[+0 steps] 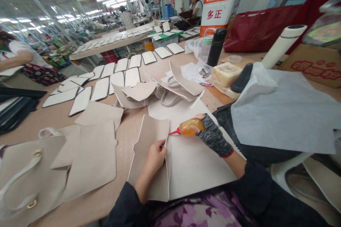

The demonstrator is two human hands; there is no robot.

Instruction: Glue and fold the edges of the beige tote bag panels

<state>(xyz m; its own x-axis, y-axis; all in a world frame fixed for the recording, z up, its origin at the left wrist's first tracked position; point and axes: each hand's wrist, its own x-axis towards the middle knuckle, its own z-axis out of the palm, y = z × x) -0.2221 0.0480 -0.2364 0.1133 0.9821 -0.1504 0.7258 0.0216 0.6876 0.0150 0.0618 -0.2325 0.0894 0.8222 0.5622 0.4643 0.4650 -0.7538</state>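
Observation:
My right hand (209, 131), in a dark knit fingerless glove, grips a squeeze bottle (188, 127) of amber liquid, likely glue. Its red nozzle points left and meets the upper right edge of a beige bag panel (151, 131). That panel stands partly folded in front of me. My left hand (156, 156) is bare and pinches the panel's right edge, just below the nozzle tip. Beneath lies a large pale sheet (197, 163). Beyond it, more beige bag pieces (141, 92) with handles are heaped.
Beige panels and a bag with handles (29, 170) lie at left. Rows of white dark-edged pieces (101, 88) cover the table's far side. At right stand a black bottle (216, 48), a white flask (283, 46), a large tin (221, 12) and a yellowish block (225, 74). Co-workers sit further off.

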